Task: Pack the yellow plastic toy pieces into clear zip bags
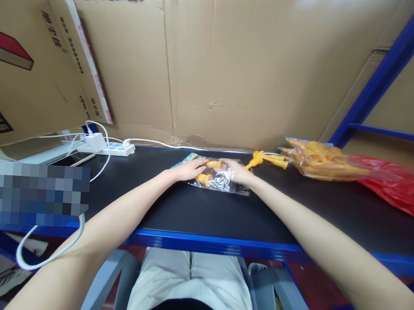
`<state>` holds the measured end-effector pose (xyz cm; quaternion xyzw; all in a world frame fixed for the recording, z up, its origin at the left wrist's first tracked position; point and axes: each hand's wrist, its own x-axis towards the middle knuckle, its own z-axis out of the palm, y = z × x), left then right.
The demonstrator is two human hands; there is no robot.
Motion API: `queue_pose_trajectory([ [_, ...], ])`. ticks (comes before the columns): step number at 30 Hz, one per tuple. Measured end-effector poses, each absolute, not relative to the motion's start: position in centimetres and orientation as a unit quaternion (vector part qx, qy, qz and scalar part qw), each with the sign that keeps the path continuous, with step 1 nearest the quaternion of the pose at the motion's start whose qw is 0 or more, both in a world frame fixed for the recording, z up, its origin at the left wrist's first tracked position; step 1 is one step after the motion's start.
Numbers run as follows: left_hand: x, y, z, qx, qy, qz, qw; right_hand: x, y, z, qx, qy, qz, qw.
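Note:
A clear plastic bag [222,183] with a colourful header lies on the black table between my hands. Yellow cup-ended pieces [204,178] show in or under its film. My left hand [189,169] rests on the bag's header end, fingers reaching over the yellow pieces; whether it grips anything is unclear. At the bag's right part, my right hand [237,171] has its fingers bent against the film and a yellow piece, its fingertips partly hidden. Just beyond my right hand, another yellow toy piece [257,161] lies on the table.
Bagged yellow items [315,159] lie at the back right beside a red plastic bag [394,183]. A white power strip [118,149] with cables sits at the back left. Cardboard [212,71] stands behind the table [203,215]. A blue post [380,72] slants at the right.

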<state>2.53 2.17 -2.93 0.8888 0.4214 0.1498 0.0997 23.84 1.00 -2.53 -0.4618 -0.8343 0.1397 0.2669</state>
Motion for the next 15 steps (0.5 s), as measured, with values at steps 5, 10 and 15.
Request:
queue_pose_trajectory([
  [5,2.7,1.9,-2.9,0.889,0.42,0.155,0.097,24.5,1.7,-2.8,-0.482,-0.842,0.076,0.23],
  [10,2.6,2.1,-3.0,0.891,0.418,0.153,0.092,23.8,1.3,-3.0,-0.517,-0.828,0.007,0.218],
  [15,2.5,2.3,-3.1,0.894,0.412,0.152,0.088,23.3,0.6,-2.8,-0.573,-0.803,-0.052,0.159],
])
